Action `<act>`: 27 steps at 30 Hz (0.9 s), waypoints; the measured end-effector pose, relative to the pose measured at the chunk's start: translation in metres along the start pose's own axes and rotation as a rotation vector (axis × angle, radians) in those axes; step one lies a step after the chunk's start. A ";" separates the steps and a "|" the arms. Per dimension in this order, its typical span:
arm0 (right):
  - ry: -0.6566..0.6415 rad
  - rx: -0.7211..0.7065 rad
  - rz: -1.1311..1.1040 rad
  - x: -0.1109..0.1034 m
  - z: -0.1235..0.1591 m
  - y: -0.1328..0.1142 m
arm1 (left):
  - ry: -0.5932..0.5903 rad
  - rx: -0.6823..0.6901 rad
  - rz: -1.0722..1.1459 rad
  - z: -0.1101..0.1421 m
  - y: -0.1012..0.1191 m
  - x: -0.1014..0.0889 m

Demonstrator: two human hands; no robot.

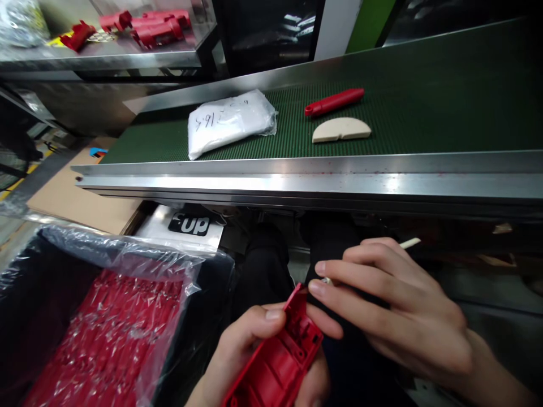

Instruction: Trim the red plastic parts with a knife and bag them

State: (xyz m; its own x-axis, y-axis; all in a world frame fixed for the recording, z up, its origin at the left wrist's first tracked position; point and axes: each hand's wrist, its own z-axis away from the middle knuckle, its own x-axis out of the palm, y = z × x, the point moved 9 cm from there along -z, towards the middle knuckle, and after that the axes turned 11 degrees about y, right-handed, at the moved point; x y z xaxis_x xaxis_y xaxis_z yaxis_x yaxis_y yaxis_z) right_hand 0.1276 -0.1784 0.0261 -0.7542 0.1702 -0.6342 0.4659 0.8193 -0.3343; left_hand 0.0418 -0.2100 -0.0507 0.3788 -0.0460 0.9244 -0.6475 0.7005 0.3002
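My left hand point(254, 333) is wrapped around a hollow red plastic housing point(278, 370), its open, ribbed inside turned upward. The thumb presses on the housing's edge, and a finger shows beyond its far end. Just right of that end, my right hand point(394, 299) pinches a slim pale-handled tool point(410, 243). The handle's end sticks out behind the knuckles, and a small shiny tip shows at the fingertips. Most of the tool is hidden by the hand, so its exact kind cannot be made out. The tip is close to the housing, apparently not touching it.
A green conveyor belt point(424, 113) with a metal edge point(297, 175) runs across in front. On it lie a white plastic packet point(231, 121), a red tubular part point(335, 103) and a cream half-disc point(341, 130). A lined black bin point(203, 305) holds many red parts point(114, 333).
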 end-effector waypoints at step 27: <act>0.170 1.105 -0.977 0.044 0.018 0.056 | 0.131 -0.080 0.113 0.004 -0.021 -0.010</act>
State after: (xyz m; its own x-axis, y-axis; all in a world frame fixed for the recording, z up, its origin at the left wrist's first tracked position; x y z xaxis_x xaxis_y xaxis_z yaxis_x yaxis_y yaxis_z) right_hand 0.1289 -0.1344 -0.0327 -0.9757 -0.0650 0.2091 -0.1963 -0.1630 -0.9669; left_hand 0.0489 -0.2270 -0.0652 0.3931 0.1256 0.9109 -0.6382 0.7504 0.1719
